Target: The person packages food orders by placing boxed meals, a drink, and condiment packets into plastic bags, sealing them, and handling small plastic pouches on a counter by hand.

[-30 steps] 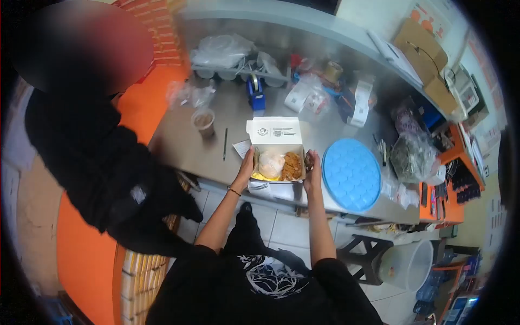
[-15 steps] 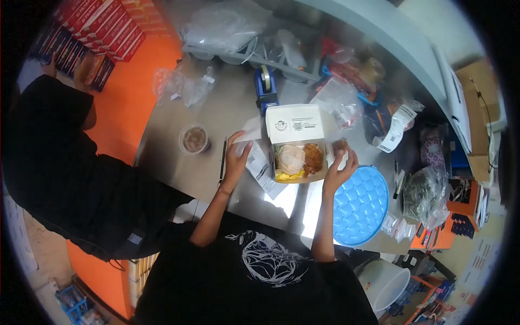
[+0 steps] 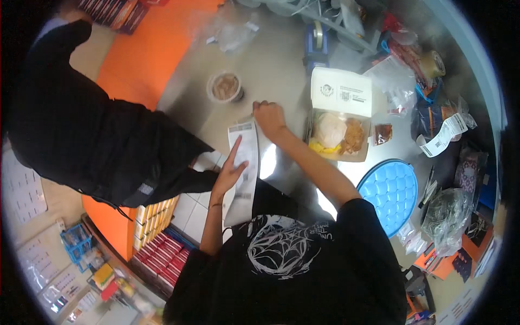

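The left hand point(image 3: 230, 176) lies over a long printed slip point(image 3: 246, 189), index finger stretched along it and thumb held apart; its other fingers are partly hidden, so whether they pinch the paper from beneath cannot be told. The right hand point(image 3: 269, 118) is curled nearly closed, just beside the slip's upper end, and I can't make out whether anything sits inside it. The two hands are apart, with the top of the slip between them. The step in hand seems to be steadying or straightening this paper; handling it from here calls for light fingers and a flat surface, since thin paper like this could crease or slide

The slip slants from the metal counter point(image 3: 281, 81) towards the wearer's body. Beyond its upper end stands a clear cup point(image 3: 225, 88) with something brown in it. On the wearer's right, a food box point(image 3: 341, 95) sits with its lid up, holding a white mound point(image 3: 330, 130), a browned, crumbed piece point(image 3: 353, 135) and some yellow food point(image 3: 325, 148). A small sachet point(image 3: 382, 134) lies just beside the box, and a blue round quilted object point(image 3: 389, 195) is nearer the wearer. Behind the box is a blue tape dispenser point(image 3: 316, 49). Farther out, another person's dark sleeve point(image 3: 59, 46) shows at the upper left
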`<state>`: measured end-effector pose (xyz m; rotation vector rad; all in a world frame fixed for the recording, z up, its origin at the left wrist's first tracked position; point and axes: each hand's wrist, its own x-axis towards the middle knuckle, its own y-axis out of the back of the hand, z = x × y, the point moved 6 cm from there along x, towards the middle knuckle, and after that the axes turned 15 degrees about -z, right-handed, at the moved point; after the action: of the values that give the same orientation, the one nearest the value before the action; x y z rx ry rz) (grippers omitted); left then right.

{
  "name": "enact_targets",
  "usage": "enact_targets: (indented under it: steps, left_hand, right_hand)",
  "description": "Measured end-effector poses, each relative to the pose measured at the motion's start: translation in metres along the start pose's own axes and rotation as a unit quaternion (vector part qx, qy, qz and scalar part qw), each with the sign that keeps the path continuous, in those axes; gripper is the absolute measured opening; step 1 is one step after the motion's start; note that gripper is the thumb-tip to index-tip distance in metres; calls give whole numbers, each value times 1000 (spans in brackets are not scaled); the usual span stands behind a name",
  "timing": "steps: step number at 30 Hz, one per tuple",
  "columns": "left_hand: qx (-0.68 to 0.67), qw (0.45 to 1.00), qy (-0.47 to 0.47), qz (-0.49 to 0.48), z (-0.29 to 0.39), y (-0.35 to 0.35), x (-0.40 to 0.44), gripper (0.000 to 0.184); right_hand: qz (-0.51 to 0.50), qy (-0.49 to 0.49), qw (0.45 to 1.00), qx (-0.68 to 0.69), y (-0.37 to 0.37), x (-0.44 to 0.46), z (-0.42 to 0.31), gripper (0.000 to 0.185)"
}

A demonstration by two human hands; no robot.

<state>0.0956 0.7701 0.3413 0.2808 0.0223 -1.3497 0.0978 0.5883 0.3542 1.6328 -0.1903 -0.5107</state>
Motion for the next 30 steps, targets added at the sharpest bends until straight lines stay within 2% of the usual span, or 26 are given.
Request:
enact_targets:
  steps: [1,3,4,6,8,10,13,14,16,20,22,24,26,28,29,30]
  left_hand:
    - [-8,1000,4,5,-6,-5,6,71]
    - [193,981,29,23,-10,-9,20,74]
    - [189,981,30,28,-10,-11,28,74]
    - [408,904,-29,122,8,-10,36,74]
    - [386,915,9,115,-9,-7,49,79]
    - [415,895,0,161,1,-4,53,80]
    - [422,879,-34,218,9,-2,51,81]
    - [422,879,-31,220,10,-2,51,81]
    - [406,885,-17,226,8,-1,50,82]
    - [366,910,-14,193,-4,1,57,82]
    - [390,896,-34,209,-2,-1,56,83]
    - [394,891,-33,224,-6,-4,57,83]
    - [401,883,-32,241,-8,-5,58,83]
    - [402,883,-29,242,-8,-7,59,82]
    - [402,883,-27,241,-7,-7,59,82]
    - [400,885,-20,236,-6,-7,60,82]
  right_hand:
    - [-26,11,999,-29,2,-3,6,21]
    - [-42,17,997,-70,24,-17,19,20]
    - [-32,13,996,-83,41,-24,25,20]
    - [-20,-10,997,-80,66,-31,38,21]
    - [-4,-35,997,-76,65,-27,49,21]
    - [95,-38,982,-161,48,-14,54,21]
    - [132,-37,968,-212,22,9,58,28]
    - [131,-33,968,-212,17,22,61,28]
    - [-30,-23,982,-184,-7,47,68,30]
    - [-18,21,988,-150,35,22,57,23]
    - [96,29,994,-39,80,-22,44,16]
    - [230,83,955,167,84,-57,51,14]
    - [139,55,882,447,47,-86,59,11]
    - [148,35,835,529,5,-104,54,6]
    - [146,35,834,531,-7,-110,46,6]
    - [123,48,760,636,-22,-113,36,6]
